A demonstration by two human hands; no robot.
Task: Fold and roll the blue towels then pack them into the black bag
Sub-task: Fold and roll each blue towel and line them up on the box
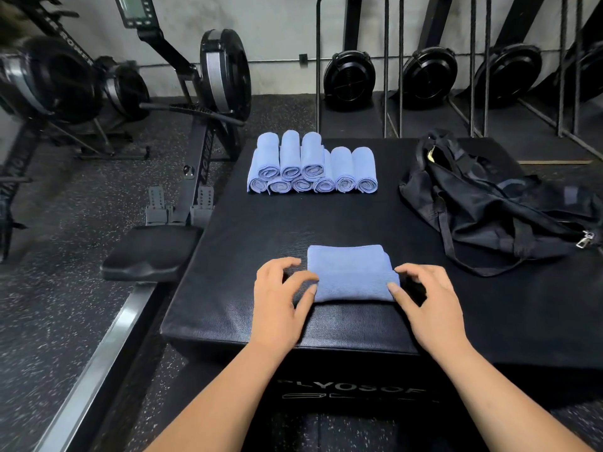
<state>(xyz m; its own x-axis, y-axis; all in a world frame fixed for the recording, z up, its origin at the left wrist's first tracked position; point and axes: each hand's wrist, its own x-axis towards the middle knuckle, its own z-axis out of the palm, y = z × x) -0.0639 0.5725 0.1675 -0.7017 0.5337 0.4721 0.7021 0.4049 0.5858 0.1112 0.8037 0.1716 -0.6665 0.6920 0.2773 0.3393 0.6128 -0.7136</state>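
In the head view, the folded towel is seen lying on the black padded box, directly between the two hands. Its left end is pinched by the left hand, with the thumb set at the near edge and the fingers curled over the top. Its right end is pinched in the same way by the right hand. The near part appears to be rolled, while a flat part is left beyond the fingertips.

If one end is pushed ahead of the other, the roll is likely to be skewed into a cone. If the pinch is eased, the soft cloth may spring open. The layers at the far right corner look slightly offset, so a stray edge could be wound in.

Well ahead of the left hand, nine rolled towels are stacked, six below and three on top. Ahead and to the right of the right hand, the black bag lies slumped. Its strap trails on the box between that hand and the bag, where it could be snagged. A rowing machine seat stands off the box, left of the left hand.
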